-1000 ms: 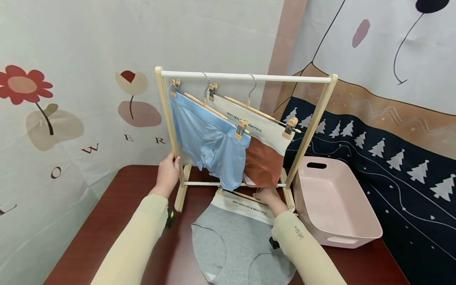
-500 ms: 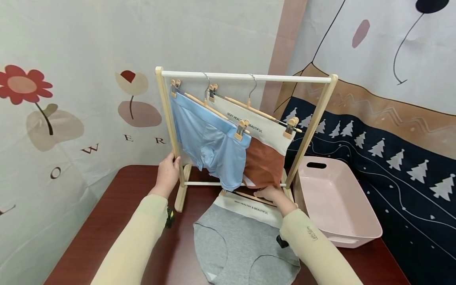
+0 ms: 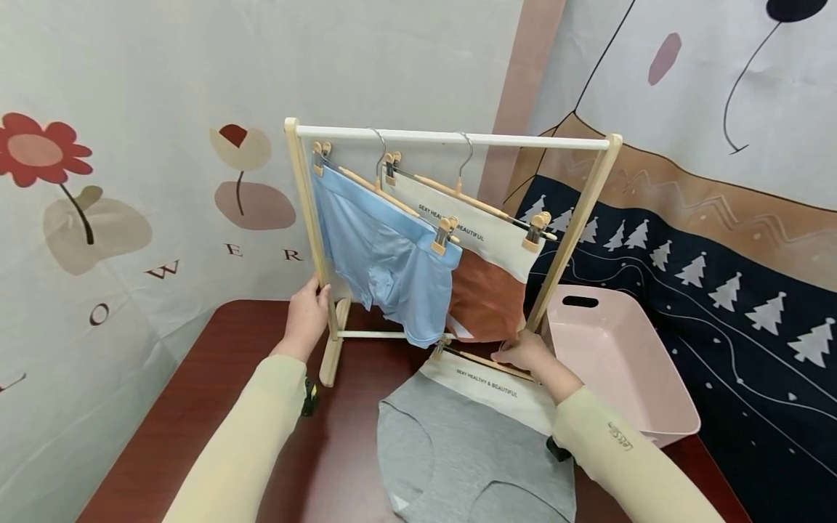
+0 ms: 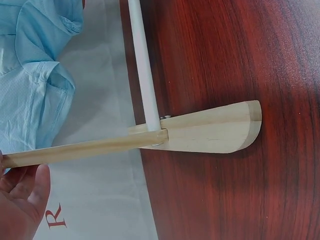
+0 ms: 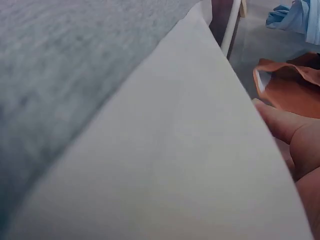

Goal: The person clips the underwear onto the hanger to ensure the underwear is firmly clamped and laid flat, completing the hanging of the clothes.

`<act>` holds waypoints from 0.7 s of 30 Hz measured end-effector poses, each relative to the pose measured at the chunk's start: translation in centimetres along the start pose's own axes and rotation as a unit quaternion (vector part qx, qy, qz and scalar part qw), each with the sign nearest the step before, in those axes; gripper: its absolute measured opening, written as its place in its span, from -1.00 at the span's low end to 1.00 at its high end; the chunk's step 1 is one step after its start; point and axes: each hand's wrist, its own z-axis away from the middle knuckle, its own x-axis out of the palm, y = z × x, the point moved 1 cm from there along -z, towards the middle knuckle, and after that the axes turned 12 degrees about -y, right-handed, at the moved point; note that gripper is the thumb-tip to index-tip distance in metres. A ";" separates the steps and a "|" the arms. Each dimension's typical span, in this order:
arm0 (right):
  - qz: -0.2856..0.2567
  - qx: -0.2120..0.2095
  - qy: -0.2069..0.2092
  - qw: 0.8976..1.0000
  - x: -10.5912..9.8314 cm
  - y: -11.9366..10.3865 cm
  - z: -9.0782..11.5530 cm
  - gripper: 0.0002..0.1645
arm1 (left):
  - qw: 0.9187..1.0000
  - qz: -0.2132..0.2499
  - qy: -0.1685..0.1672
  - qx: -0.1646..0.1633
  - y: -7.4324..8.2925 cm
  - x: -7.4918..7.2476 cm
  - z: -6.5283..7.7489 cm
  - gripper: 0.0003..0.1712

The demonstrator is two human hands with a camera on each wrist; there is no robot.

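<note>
My left hand (image 3: 306, 318) grips the left wooden post of a small clothes rack (image 3: 451, 136); the left wrist view shows its fingers at that post (image 4: 80, 150). With my right hand (image 3: 531, 357) I hold a clip hanger (image 3: 493, 365) by its middle. Grey underpants (image 3: 471, 443) with a white lettered waistband hang clipped from it, low in front of the rack. In the right wrist view the waistband (image 5: 165, 135) covers much of the hand. From the top bar hang light blue boxer shorts (image 3: 392, 254) and rust-brown underpants (image 3: 487, 294) with a white waistband, each on a clip hanger.
A pink plastic bin (image 3: 615, 349) stands on the dark red table (image 3: 196, 421), right of the rack. Printed cloth backdrops (image 3: 418, 58) rise behind. The rack's lower white bar (image 3: 373, 335) runs between its feet, behind the hanging clothes.
My right hand has moved right and slightly up, carrying the hanger and grey underpants with it. My left hand stays on the post.
</note>
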 end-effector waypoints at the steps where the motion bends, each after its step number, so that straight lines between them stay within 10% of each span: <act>1: 0.023 -0.007 0.004 1.000 -0.3 0.1 0.2 -0.75 | 1.000 0.001 0.001 0.000 0.0 0.0 0.0 -0.70; 21: 0.110 -0.063 0.149 0.981 -9.7 -1.2 4.6 -0.78 | 1.000 0.009 -0.009 0.003 -0.1 0.1 0.1 -0.72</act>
